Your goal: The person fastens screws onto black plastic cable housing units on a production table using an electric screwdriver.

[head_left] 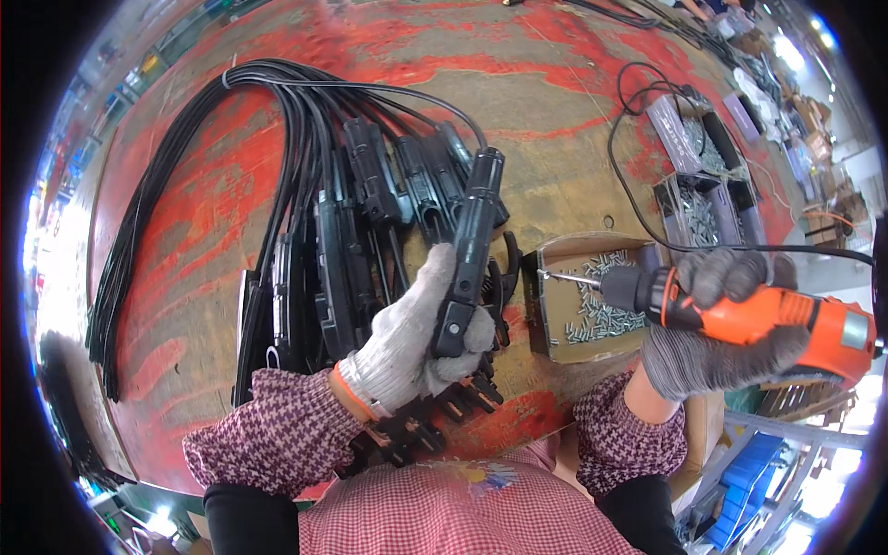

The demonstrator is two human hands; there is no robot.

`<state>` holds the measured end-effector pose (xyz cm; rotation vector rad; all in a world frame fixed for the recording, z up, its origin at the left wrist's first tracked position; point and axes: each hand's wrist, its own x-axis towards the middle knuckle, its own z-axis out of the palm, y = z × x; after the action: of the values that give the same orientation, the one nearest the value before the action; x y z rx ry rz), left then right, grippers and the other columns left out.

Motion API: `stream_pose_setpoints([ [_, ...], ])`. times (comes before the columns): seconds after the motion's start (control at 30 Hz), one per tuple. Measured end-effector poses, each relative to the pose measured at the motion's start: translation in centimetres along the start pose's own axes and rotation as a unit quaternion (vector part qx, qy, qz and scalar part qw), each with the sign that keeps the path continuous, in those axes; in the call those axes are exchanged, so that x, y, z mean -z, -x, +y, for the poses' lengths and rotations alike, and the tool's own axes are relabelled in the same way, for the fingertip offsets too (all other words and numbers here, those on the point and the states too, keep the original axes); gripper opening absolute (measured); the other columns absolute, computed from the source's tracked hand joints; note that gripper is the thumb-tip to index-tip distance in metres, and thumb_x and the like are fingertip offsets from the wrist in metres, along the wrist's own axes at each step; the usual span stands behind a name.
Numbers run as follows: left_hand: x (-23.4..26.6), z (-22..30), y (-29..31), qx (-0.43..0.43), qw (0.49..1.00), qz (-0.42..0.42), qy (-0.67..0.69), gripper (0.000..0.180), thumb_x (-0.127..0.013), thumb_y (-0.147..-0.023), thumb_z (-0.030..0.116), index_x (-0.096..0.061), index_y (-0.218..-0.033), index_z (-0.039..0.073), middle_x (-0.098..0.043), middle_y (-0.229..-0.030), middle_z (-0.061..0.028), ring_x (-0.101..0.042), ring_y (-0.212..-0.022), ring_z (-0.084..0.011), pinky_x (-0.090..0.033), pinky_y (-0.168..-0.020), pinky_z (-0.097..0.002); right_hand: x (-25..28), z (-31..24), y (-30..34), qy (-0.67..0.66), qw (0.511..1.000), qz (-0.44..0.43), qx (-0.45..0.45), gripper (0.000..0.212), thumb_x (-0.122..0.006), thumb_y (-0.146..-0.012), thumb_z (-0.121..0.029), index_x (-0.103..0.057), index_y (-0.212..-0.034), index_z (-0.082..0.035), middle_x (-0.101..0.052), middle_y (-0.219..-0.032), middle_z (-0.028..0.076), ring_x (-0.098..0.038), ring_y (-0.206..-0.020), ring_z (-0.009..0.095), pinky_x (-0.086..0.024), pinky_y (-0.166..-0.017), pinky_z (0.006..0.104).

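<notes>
My left hand (400, 335), in a white knit glove, is closed around a long black plastic handle (475, 227) with a cable leaving its far end. A round metallic spot shows near the handle's lower end. In a grey glove, my right hand (708, 361) grips an orange and black electric screwdriver (760, 316). Its bit points left, above a cardboard box (546, 335) of small silver screws (601, 324). Something small and light sits at the bit's tip; I cannot make out whether it is a screw. Bit and handle are apart.
Left of my left hand lies a bundle of black cables (199, 116) with several similar black handles (375, 171). More small dark parts (416, 435) lie by the near edge. Further boxes of metal parts (700, 217) stand at the right. The screwdriver's cord (615, 166) loops behind them.
</notes>
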<state>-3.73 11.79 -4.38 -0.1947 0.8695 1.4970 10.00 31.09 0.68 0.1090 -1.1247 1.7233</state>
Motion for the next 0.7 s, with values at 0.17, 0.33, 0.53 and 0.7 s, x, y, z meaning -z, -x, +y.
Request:
stream_pose_setpoints([
  [0.17, -0.3, 0.1, 0.2, -0.013, 1.000, 0.000, 0.001, 0.046, -0.028, -0.100, 0.054, -0.051, -0.122, 0.020, -0.053, -0.064, -0.0055, -0.038, -0.038, -0.0109, -0.028, -0.033, -0.0219, -3.0, -0.6, -1.0, -0.082, 0.992, -0.090, -0.013, 0.072, -0.058, -0.085, -0.060, -0.048, -0.131, -0.005, -0.061, -0.085, 0.010, -0.063, -0.068, 0.024, -0.050, -0.060, 0.0392],
  [0.33, 0.0, -0.4, -0.1, -0.030, 0.999, -0.021, -0.003, 0.050, -0.037, -0.096, 0.060, -0.053, -0.097, 0.013, -0.057, -0.064, -0.0040, -0.043, -0.041, -0.0106, -0.030, -0.035, -0.0220, -3.8, 0.7, -1.3, -0.090, 0.985, -0.130, -0.064, 0.060, -0.054, -0.089, -0.053, -0.052, -0.122, -0.003, -0.055, -0.082, 0.007, -0.056, -0.064, 0.018, -0.045, -0.060, 0.0320],
  [0.53, 0.2, -0.3, 0.1, -0.010, 0.998, -0.016, -0.054, 0.051, -0.036, -0.094, 0.063, -0.052, -0.097, 0.015, -0.059, -0.067, -0.0024, -0.046, -0.043, -0.0096, -0.031, -0.034, -0.0228, -5.0, 2.1, -1.3, -0.119, 0.986, -0.086, -0.082, 0.063, -0.057, -0.088, -0.054, -0.047, -0.129, -0.008, -0.061, -0.085, 0.012, -0.063, -0.065, 0.026, -0.047, -0.055, 0.0390],
  [0.7, 0.2, -0.2, 0.3, -0.026, 0.998, -0.014, -0.061, 0.049, -0.036, -0.095, 0.062, -0.049, -0.104, 0.015, -0.059, -0.067, -0.0038, -0.047, -0.043, -0.0099, -0.031, -0.033, -0.0228, -5.0, 2.2, -1.7, -0.094, 0.989, -0.088, -0.076, 0.061, -0.058, -0.087, -0.053, -0.047, -0.126, -0.008, -0.059, -0.082, 0.011, -0.061, -0.062, 0.025, -0.045, -0.053, 0.0374],
])
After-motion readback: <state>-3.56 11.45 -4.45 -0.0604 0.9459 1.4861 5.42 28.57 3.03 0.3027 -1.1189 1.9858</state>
